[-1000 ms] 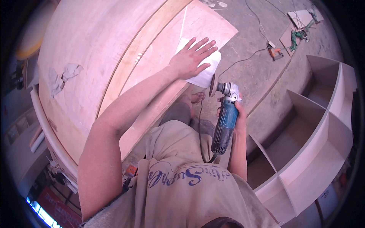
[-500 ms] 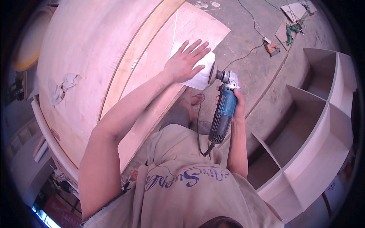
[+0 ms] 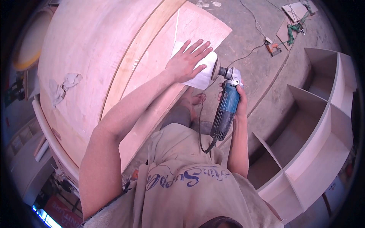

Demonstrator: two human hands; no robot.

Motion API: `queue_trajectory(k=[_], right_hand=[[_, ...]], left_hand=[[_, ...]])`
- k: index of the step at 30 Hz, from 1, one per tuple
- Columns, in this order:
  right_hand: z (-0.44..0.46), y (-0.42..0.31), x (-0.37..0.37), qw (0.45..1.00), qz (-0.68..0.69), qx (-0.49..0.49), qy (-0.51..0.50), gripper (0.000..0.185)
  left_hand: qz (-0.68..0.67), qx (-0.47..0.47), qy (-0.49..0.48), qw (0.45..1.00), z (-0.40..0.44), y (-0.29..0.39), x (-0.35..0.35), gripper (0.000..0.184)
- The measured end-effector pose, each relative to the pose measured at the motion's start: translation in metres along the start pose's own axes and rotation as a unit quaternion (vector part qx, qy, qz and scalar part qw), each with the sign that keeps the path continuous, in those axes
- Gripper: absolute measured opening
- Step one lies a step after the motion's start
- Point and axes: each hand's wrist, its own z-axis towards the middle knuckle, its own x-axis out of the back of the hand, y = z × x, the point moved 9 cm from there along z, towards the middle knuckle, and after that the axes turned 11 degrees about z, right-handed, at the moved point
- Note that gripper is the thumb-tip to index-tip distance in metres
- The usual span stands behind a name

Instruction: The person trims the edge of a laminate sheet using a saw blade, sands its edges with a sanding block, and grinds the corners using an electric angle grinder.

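Note:
My left hand (image 3: 187,62) lies flat with fingers spread on a white, round-cornered sheet (image 3: 203,78), pressing it onto the pale wooden board (image 3: 152,81). The sheet juts past the board's edge. My right hand (image 3: 240,99) is wrapped round the blue and black body of an angle grinder (image 3: 225,108), held upright with its head at the top. The grinder's disc (image 3: 216,68) stands edge-on at the rim of the white sheet. Whether they touch is hard to tell. A black cord (image 3: 205,151) loops down from the grinder's lower end.
A curved wooden strip (image 3: 129,62) runs along the large panel at left, where crumpled paper (image 3: 68,83) lies. At right stands a curved open shelf unit (image 3: 304,148). On the floor are an orange tool (image 3: 273,49), cables, and a green coiled hose (image 3: 291,34).
The whole view has shifted very slightly. Both hands, the sheet and the grinder keep nearly the same places relative to one another.

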Motion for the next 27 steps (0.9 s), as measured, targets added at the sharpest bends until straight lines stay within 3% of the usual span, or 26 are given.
queue_trajectory(k=[27], right_hand=[[-0.018, 0.008, 0.009, 0.999, -0.025, -0.033, 0.016, 0.075]], left_hand=[[0.001, 0.004, -0.007, 1.000, 0.001, -0.002, -0.003, 0.063]])
